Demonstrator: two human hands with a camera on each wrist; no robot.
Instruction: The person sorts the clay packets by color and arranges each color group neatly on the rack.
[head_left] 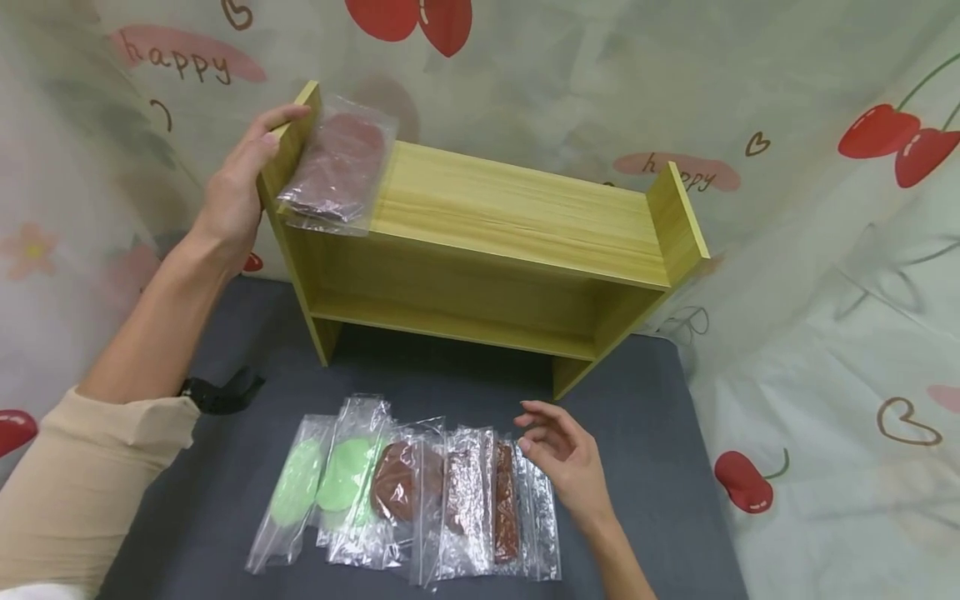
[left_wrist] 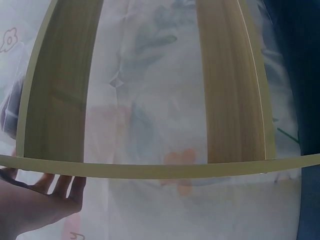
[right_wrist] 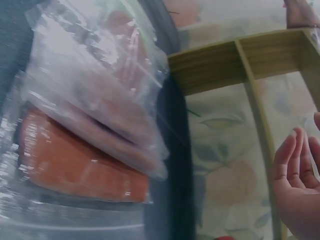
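Observation:
My left hand (head_left: 236, 187) is at the left side panel of a two-tier wooden shelf (head_left: 480, 212), gripping the panel's upper edge. In the left wrist view, several fingers (left_wrist: 61, 186) lie along the panel's outer side. A clear bag with a dark reddish item (head_left: 337, 158) leans upright inside that panel on the top tier. My right hand (head_left: 566, 458) hovers with loosely bent fingers and nothing in them, beside the right end of a row of clear bags. That row includes a bag with a brown round piece (head_left: 396, 482) and one with a reddish-brown strip (head_left: 506, 500).
Bags with light green round pieces (head_left: 296, 482) lie at the row's left end on the dark grey table (head_left: 637, 500). A black strap (head_left: 222, 393) shows near my left sleeve (head_left: 97, 475). A patterned curtain (head_left: 525, 75) hangs behind the shelf and along both sides.

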